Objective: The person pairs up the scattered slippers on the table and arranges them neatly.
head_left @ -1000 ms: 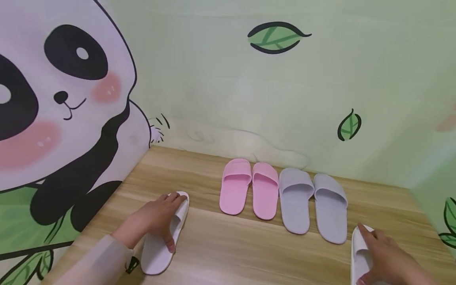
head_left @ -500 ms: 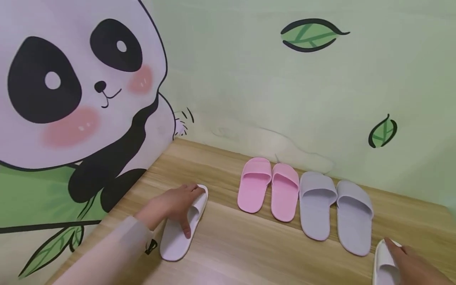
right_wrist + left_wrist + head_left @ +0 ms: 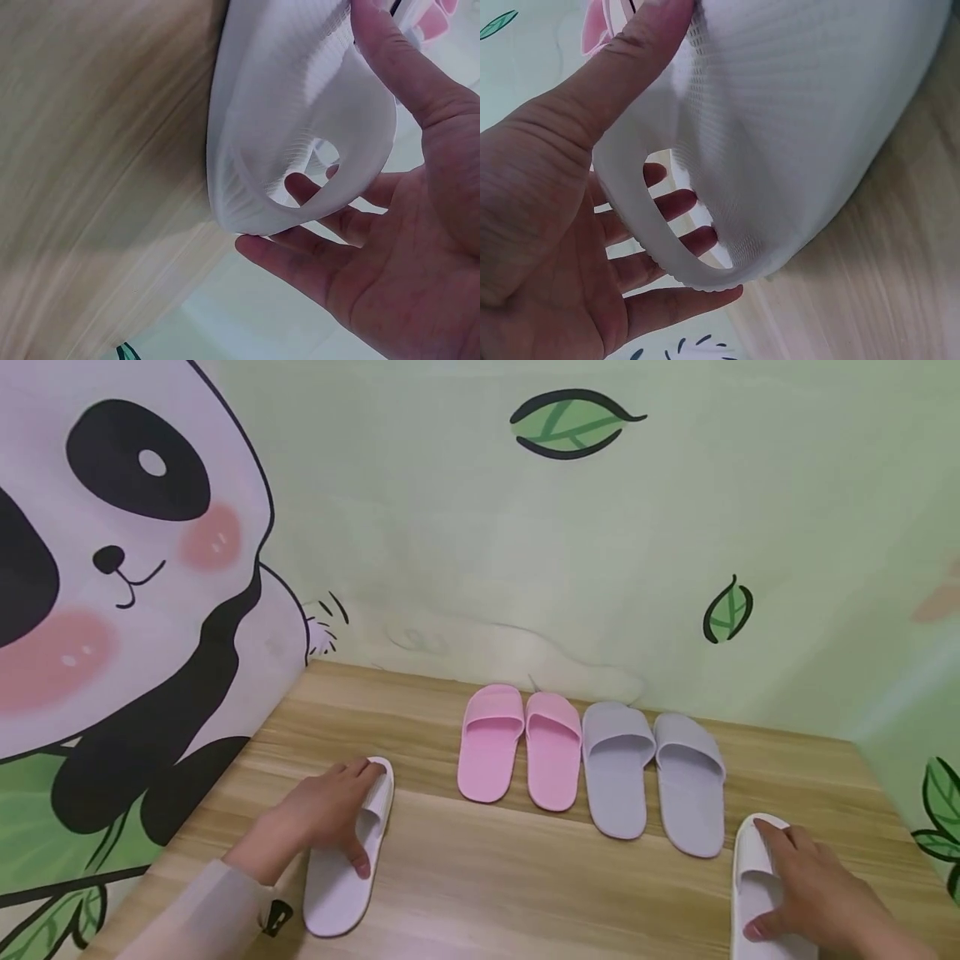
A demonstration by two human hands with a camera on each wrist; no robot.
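A white ribbed-strap slipper (image 3: 335, 893) lies at the left on the wood-grain surface. My left hand (image 3: 322, 817) spans its front, fingers over the toe and thumb at the inner side. In the left wrist view, the slipper's strap (image 3: 795, 120) lies between thumb and fingers. Its match, another white slipper (image 3: 752, 858), is at the lower right, cut off by the bottom edge. Over its front my right hand (image 3: 821, 887) holds it, with a fingertip at the toe and the thumb near the foot opening. The right wrist view shows fingertips under this slipper's edge (image 3: 255, 112).
A pair of pink slippers (image 3: 487, 768) and a pair of grey slippers (image 3: 618, 797) stand in a row against the back wall (image 3: 450, 527). The wood-grain surface (image 3: 525, 877) meets a panda-painted wall (image 3: 172, 610) at the left and a green wall at the right.
The head view swung left and then back, shifting everything across the picture. Against the pink and grey slippers, both hands and both white slippers keep nearly the same places.
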